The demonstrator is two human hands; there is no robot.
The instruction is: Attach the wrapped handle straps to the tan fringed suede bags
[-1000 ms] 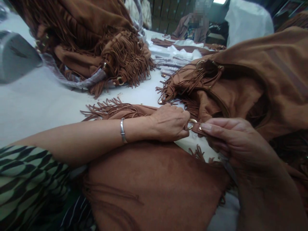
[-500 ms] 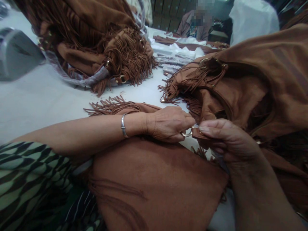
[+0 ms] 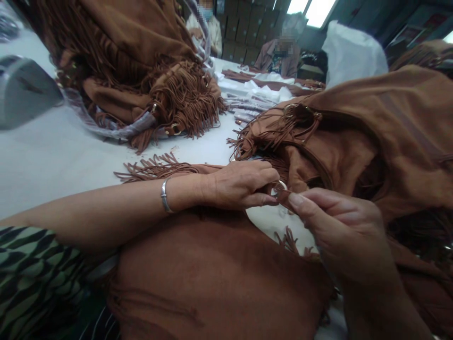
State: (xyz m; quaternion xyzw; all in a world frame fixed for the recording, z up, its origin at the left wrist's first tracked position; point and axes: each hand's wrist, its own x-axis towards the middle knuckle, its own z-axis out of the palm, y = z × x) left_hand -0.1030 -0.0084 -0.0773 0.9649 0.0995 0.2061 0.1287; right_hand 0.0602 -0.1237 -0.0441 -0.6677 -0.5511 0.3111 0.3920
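A brown suede bag (image 3: 212, 274) with fringes lies in front of me, under my forearms. My left hand (image 3: 240, 184) is closed on a shiny metal ring (image 3: 282, 185) at the bag's far edge. Between the thumb and fingers of my right hand (image 3: 339, 217) is pinched a brown leather strap (image 3: 284, 197), its end at the ring. Whether the strap passes through the ring I cannot tell. The fingertips of both hands are close together. A silver bracelet (image 3: 164, 194) circles my left wrist.
Fringed brown bags stand at the back left (image 3: 141, 61) and the right (image 3: 354, 137). A grey rounded object (image 3: 28, 92) sits on the white table (image 3: 88, 156) at far left. Wrapped straps (image 3: 247, 105) lie farther back. Two people are across the table.
The view has tilted up. My right hand now pinches the strap's end at the ring, where before it held a folded strap loop beside it. My left hand still grips the ring.
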